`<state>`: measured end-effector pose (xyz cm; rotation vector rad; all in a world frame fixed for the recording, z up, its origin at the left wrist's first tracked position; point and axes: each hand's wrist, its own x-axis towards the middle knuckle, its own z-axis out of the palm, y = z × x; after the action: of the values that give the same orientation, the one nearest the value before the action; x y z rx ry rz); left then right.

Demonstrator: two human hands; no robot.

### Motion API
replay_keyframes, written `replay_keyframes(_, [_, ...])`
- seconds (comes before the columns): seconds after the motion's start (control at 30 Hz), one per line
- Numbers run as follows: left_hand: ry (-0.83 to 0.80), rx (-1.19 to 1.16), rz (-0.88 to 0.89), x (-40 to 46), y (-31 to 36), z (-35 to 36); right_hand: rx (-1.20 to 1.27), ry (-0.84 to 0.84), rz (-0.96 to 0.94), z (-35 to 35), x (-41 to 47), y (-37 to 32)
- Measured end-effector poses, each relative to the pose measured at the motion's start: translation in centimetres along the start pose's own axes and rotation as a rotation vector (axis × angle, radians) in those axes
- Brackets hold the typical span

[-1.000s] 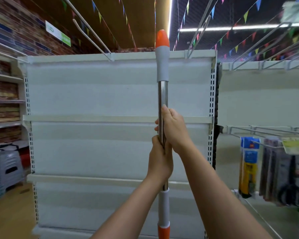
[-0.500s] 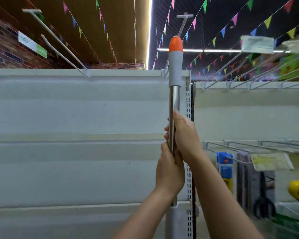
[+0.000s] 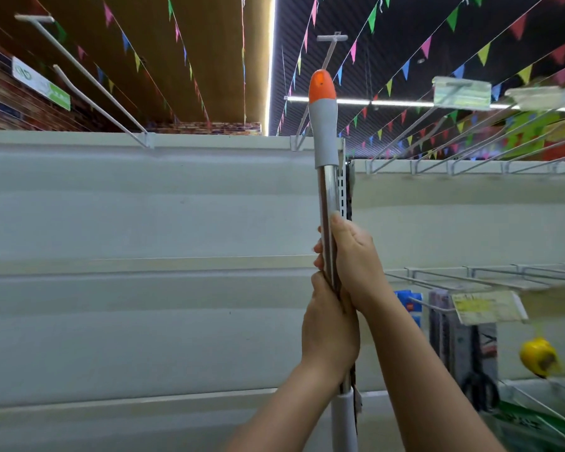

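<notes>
Chromed steel pole with grey plastic sleeve and orange cap (image 3: 327, 190) stands upright before the white metal shop shelving (image 3: 144, 207), left hand (image 3: 330, 334) just under right hand (image 3: 356, 265), fingers of both clamped round the bare shaft. Judged stiff and light, but slick on the chrome; the grey sleeve should offer surer purchase.

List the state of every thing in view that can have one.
Pole: upright, held in both hands.
Left hand: grips the pole, lower.
Right hand: grips the pole, just above the left.
Ceiling light strip: lit.
Packets: hanging from a hook.
</notes>
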<state>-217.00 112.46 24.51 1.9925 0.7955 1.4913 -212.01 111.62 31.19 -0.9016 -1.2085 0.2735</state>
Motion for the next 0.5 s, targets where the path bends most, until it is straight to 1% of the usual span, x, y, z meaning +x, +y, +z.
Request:
replay_keyframes(0.17, [0.026, 0.018, 0.006, 0.2, 0.1, 0.1, 0.023, -0.037, 0.019, -0.2, 0.1, 0.1])
replay_keyframes(0.37, [0.047, 0.035, 0.078, -0.6, 0.6, -0.2, 0.149, -0.087, 0.005, -0.8, -0.7, -0.5])
replay_keyframes(0.5, [0.042, 0.054, 0.063, -0.2, 1.1, -0.4, 0.158, -0.104, 0.032, -1.0, -0.2, -0.7])
